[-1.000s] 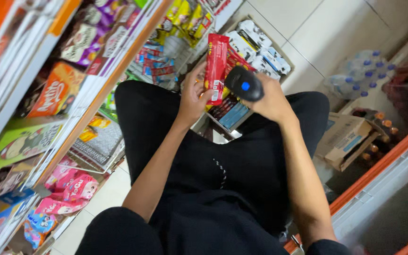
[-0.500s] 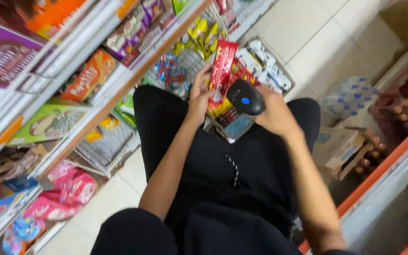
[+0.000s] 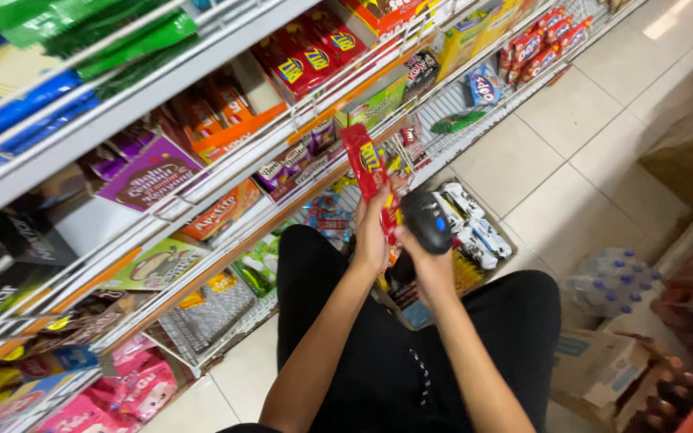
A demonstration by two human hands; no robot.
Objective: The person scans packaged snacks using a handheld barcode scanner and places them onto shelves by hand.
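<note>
Head view: person seated on the floor in a shop aisle, black trousers. Left hand [image 3: 372, 236] is closed round the lower end of a long red snack pack [image 3: 369, 172]; its long axis runs from approx. 5 o'clock up to 11 o'clock, top end toward the shelf [image 3: 202, 172]. Right hand [image 3: 431, 265] grips a black handheld scanner [image 3: 427, 221] w/ blue button, just beside the pack at its 4 o'clock. Left hand is nearer the shelf. Box of packets [image 3: 475, 232] lies beyond the knees.
</note>
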